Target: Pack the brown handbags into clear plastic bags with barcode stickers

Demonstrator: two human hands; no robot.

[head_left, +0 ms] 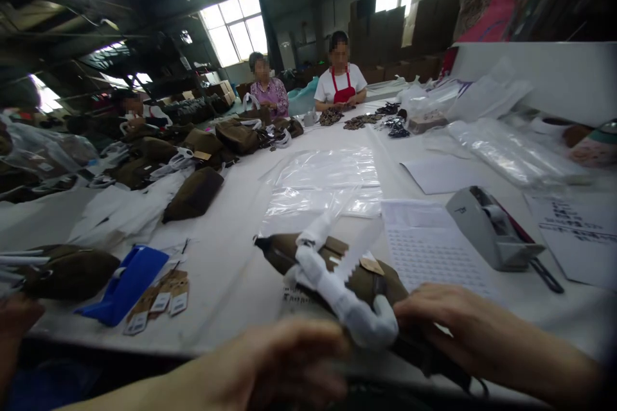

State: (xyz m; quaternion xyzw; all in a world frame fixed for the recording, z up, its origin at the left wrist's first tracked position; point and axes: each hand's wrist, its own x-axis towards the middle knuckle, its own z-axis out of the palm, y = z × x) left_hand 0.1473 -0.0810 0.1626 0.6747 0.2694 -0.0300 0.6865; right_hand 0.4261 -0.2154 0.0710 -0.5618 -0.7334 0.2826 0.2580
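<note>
A dark olive-brown bag lies before me at the table's front edge, its handle wrapped in white paper or foam. A brown tag rests on its side. My right hand grips the bag's right end, fingers bent around the fabric near a dark strap. Close in front of the bag, my left hand is blurred by motion; its fingers are smeared, and I cannot tell whether they touch the bag.
Clear plastic bags lie beyond the bag. To the right are a printed sheet and a tape dispenser. At left are a blue tag gun-like plastic object, cardboard tags and another person's hand. Co-workers sit behind piled bags.
</note>
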